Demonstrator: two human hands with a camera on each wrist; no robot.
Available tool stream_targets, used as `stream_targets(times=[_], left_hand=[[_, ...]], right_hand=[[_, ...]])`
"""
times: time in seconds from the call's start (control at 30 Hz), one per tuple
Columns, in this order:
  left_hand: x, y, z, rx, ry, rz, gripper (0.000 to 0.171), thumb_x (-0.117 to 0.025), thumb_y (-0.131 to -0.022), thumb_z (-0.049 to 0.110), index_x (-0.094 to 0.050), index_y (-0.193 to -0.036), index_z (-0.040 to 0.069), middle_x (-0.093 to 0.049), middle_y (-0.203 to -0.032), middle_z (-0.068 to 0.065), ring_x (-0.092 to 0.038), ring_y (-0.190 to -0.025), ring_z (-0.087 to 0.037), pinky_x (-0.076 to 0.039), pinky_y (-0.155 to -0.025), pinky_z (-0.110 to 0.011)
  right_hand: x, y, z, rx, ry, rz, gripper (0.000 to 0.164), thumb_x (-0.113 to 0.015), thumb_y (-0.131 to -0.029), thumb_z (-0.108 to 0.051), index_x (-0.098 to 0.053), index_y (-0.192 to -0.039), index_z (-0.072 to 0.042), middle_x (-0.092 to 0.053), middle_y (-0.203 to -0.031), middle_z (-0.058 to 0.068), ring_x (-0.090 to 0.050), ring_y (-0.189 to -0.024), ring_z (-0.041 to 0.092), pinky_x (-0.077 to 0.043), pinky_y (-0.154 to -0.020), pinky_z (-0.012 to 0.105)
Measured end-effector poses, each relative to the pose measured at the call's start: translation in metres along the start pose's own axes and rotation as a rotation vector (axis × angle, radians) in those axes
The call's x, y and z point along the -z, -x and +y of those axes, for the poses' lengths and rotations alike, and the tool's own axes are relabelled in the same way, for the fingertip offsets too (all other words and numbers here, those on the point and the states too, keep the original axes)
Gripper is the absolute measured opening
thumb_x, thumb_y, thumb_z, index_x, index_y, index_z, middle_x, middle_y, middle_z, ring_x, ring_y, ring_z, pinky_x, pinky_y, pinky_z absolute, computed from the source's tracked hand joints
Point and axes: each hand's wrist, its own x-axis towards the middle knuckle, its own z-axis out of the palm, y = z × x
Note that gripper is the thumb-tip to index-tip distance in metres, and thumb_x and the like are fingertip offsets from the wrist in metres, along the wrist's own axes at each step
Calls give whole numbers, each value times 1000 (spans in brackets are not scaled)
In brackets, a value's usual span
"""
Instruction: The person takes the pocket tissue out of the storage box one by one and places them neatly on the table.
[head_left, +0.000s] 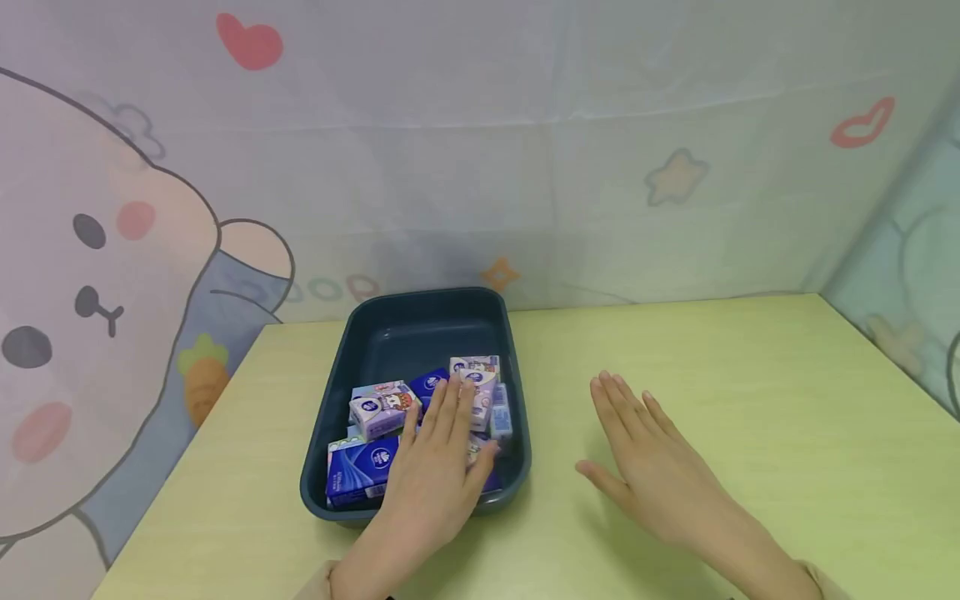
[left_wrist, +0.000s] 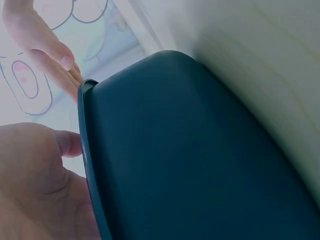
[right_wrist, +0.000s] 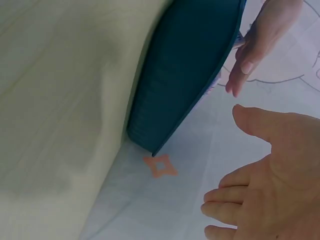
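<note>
A dark teal plastic bin point(head_left: 431, 317) stands on the table, holding several tissue packs in its front half. Among them are a blue pack point(head_left: 358, 468), a purple cartoon pack point(head_left: 384, 411) and a light pack point(head_left: 480, 396). Over the packs my left hand point(head_left: 433, 482) is held palm down with straight fingers; whether it touches them I cannot tell. Right of the bin, my right hand point(head_left: 654, 471) hovers above the table with fingers extended and thumb apart, holding nothing. The left wrist view shows mainly the bin's outer wall point(left_wrist: 190, 150) beside the left hand point(left_wrist: 40, 185).
The pale yellow table point(head_left: 720, 367) extends to the right of the bin. Behind it hangs a cloth backdrop point(head_left: 450, 167) printed with a bear, hearts and stars. The bin's far end stands close to this cloth.
</note>
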Motion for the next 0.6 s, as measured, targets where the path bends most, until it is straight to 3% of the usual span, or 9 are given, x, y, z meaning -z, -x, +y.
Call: stream_targets(times=[0.27, 0.6], left_hand=[[1, -1, -3, -3, -7, 40, 69, -36, -93, 49, -12, -147, 13, -9, -155, -5, -6, -144, -22, -7, -116, -50], [9, -3, -11, 35, -18, 13, 70, -33, -93, 51, -7, -148, 17, -5, -155, -3, -3, -144, -20, -8, -117, -49]], right_hand=[[-2, -11, 1, 14, -46, 45, 79, -44, -90, -50, -10, -147, -6, -12, -154, 11, -16, -142, 28, -16, -116, 46], [-1, -26, -4, 22, -114, 99, 81, -50, -88, -48, -13, -147, -7, -17, -154, 10, -18, -142, 26, -18, -115, 47]])
